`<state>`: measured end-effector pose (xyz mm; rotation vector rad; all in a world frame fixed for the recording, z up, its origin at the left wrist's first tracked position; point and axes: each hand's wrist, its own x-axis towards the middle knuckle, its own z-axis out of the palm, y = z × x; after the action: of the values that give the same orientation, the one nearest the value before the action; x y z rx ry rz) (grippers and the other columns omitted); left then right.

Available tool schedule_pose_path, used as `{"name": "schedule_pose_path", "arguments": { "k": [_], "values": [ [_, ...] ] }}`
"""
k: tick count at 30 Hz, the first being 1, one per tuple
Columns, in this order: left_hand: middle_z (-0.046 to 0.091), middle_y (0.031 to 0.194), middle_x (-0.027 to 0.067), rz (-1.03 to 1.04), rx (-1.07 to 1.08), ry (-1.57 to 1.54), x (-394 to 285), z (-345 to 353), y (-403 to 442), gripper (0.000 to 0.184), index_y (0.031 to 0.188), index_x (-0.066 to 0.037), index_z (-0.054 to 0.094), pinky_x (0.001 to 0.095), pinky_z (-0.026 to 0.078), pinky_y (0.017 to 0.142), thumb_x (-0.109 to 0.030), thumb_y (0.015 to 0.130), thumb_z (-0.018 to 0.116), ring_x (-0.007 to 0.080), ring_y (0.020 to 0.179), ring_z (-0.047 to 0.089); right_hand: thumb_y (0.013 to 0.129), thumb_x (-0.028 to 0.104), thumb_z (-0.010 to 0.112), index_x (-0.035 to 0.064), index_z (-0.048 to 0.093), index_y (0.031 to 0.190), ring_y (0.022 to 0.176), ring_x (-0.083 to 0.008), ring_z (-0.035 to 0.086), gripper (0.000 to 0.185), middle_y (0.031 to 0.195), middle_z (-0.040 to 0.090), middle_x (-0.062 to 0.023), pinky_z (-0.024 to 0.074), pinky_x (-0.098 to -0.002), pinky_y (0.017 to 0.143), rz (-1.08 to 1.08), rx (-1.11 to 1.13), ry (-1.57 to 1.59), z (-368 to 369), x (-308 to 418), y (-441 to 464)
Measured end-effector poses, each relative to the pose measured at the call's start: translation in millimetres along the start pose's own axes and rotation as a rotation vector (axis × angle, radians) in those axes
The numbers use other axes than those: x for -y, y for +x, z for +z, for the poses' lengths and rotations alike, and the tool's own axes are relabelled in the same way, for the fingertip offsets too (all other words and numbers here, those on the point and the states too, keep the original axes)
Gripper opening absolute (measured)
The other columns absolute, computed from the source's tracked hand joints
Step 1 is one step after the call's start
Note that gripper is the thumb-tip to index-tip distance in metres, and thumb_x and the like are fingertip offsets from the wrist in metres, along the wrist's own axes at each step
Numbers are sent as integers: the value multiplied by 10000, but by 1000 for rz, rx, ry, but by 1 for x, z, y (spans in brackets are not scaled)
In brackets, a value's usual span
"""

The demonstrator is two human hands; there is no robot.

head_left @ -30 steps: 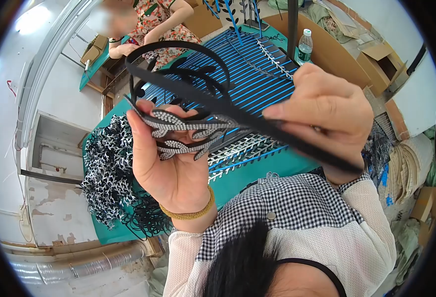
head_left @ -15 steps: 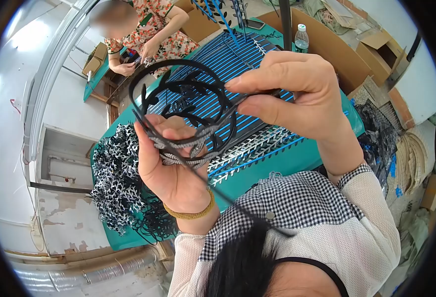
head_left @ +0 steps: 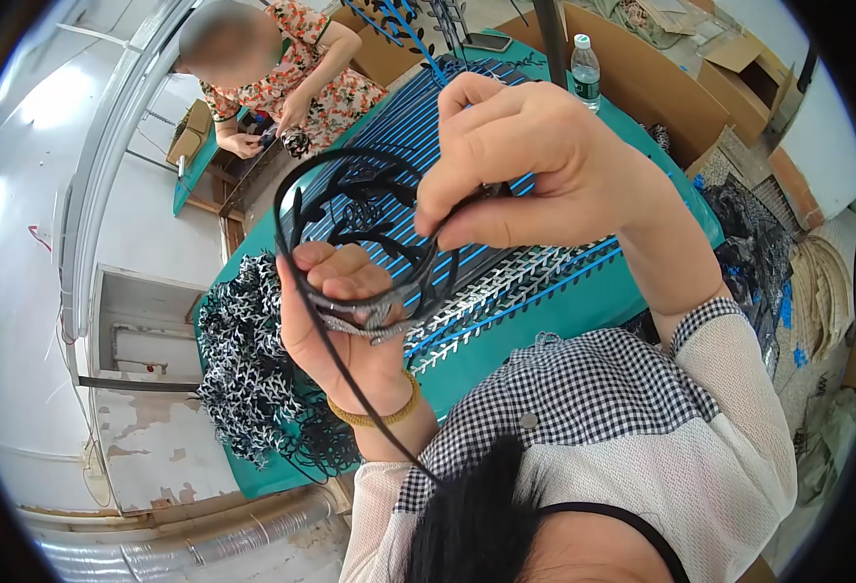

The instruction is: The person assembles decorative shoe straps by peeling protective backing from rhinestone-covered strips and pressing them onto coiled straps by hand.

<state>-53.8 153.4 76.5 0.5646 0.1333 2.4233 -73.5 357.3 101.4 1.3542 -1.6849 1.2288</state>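
Note:
A loose coil of black leaf trim (head_left: 287,204), grey on part of its surface, is held up in front of me. My left hand (head_left: 345,330) is curled around the lower part of the coil, palm up, with a yellow band on the wrist. On the coil's right side, the thumb and fingers of my right hand (head_left: 535,165) pinch the strands. A loose end of the trim hangs down past my left wrist toward my chest. Beneath my hands, several blue and black strips (head_left: 389,185) and white leaf strips (head_left: 476,316) lie across the green table (head_left: 506,355).
A heap of black-and-white leaf trim (head_left: 248,360) covers the table's left end. At the back stand a water bottle (head_left: 585,73), a phone (head_left: 487,42) and a dark post (head_left: 550,39). Cardboard boxes (head_left: 739,83) are beyond. Another person (head_left: 301,68) handles small items at the far left.
My right hand has moved slightly left, still pinching the strands. The coil has turned, and its loose end now hangs further left and more steeply.

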Motion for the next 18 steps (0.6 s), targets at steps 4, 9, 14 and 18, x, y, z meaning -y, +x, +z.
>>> {"name": "schedule_pose_path", "arguments": {
  "k": [4, 9, 14, 18],
  "values": [
    [584, 938, 183, 109, -204, 344, -11, 4, 9, 544, 1091, -57, 488, 498, 470, 727, -516, 820, 381, 394, 847, 563, 649, 43, 669, 32, 615, 756, 569, -122, 498, 121, 603, 554, -16, 369, -247, 618, 142, -85, 43, -7, 6, -6],
    [592, 780, 231, 114, -304, 675, -35, -8, 21, 720, 1097, 16, 471, 488, 508, 582, -619, 786, 329, 399, 678, 595, 648, 48, 678, 29, 612, 768, 566, -123, 479, 138, 590, 533, -11, 366, -242, 600, 136, -103, 63, -12, 5, -12],
    [585, 698, 118, 693, -803, 1621, -54, -25, 38, 597, 860, 75, 567, 235, 454, 609, -487, 861, 367, 146, 630, 553, 608, -29, 644, 8, 601, 742, 525, -114, 438, 146, 613, 554, -19, 343, -291, 698, 153, -98, -111, -5, 9, -12],
    [586, 822, 117, 1591, -653, 1647, -30, -1, 32, 309, 860, 55, 570, 251, 459, 656, -200, 898, 399, 156, 691, 560, 669, 42, 656, 7, 608, 769, 575, -103, 485, 116, 629, 563, -27, 382, -230, 560, 398, -282, -155, 10, 8, -17]
  ]
}}
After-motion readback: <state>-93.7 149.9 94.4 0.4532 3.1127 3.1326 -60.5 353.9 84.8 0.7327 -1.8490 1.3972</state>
